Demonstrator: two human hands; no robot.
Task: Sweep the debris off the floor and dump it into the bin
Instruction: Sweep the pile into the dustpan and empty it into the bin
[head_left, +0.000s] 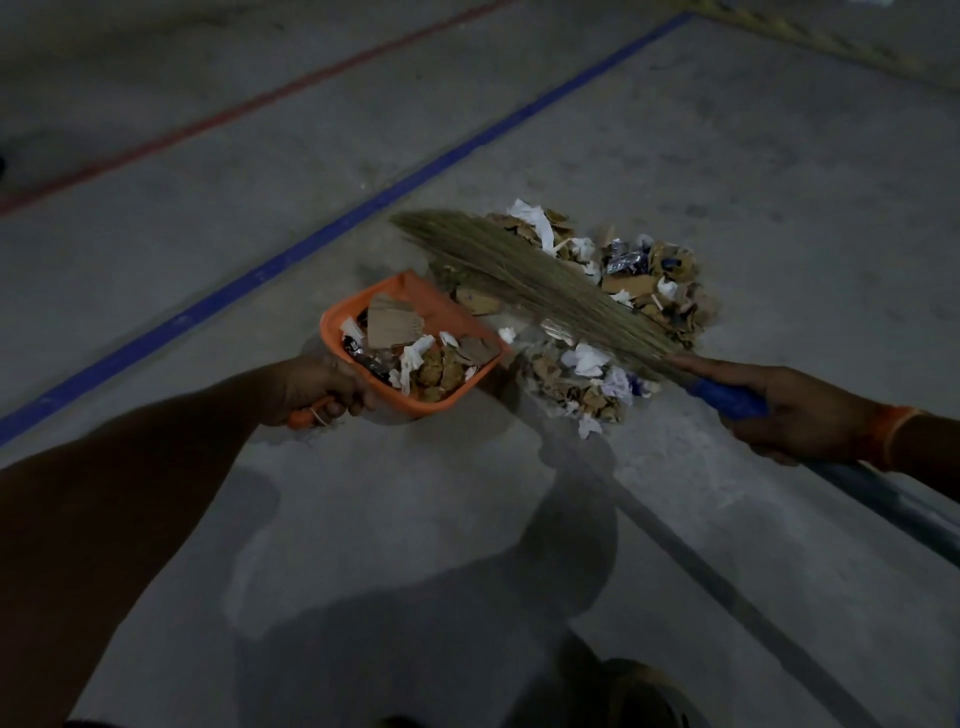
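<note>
1. Floor (675, 130): most debris (644, 291) lies piled beside the pan (415, 291); a hard stroke could scatter it.
2. Broom (519, 270), gripped by the right hand (795, 410), lies across the pile.
3. The pan, held by the left hand (317, 389), looks nearly full; tilting risks spills. No bin is visible.

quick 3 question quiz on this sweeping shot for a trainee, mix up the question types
1. True or false: the dustpan already holds some debris.
2. The right hand grips the broom at: A) the blue grip, B) the bristles, C) the bare metal pole.
3. Fill in: most of the debris pile lies on the floor to the ____ of the dustpan.

Key
1. True: card and paper scraps lie in it, and the left hand holds its handle.
2. A
3. right
</note>
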